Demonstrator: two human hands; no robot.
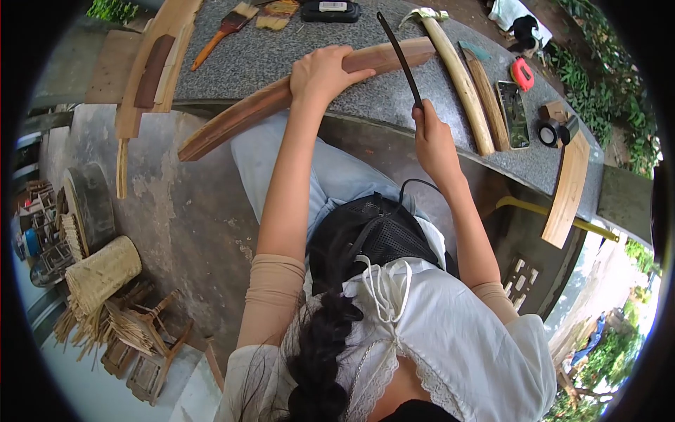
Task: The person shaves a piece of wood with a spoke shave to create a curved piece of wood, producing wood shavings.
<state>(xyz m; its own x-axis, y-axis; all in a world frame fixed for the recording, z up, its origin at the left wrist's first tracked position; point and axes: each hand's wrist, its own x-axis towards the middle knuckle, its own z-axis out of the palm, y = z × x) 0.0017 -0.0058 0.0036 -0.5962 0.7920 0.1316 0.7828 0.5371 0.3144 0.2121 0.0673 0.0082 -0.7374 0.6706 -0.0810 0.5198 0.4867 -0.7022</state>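
Observation:
A long reddish-brown wooden plank (246, 112) lies slantwise over the near edge of the speckled stone tabletop (246, 60), its left end sticking out past the edge. My left hand (320, 76) grips it near the middle, fingers curled over the far side and thumb stretched along the top. In my right hand (436, 141) is a thin dark metal strip (399, 60), held by its lower end and pointing up and away. It overlaps the right part of the plank in this view. To its right lies a hammer (460, 84) with a pale wooden handle.
A wooden-handled tool (486, 91), phone (513, 116), red tape measure (522, 74), black roll (548, 133) and light board (568, 186) lie rightward. A paintbrush (225, 32) and black case (330, 12) lie at the back; stacked planks (130, 116) overhang the left. Small wooden chairs (151, 344) stand lower left.

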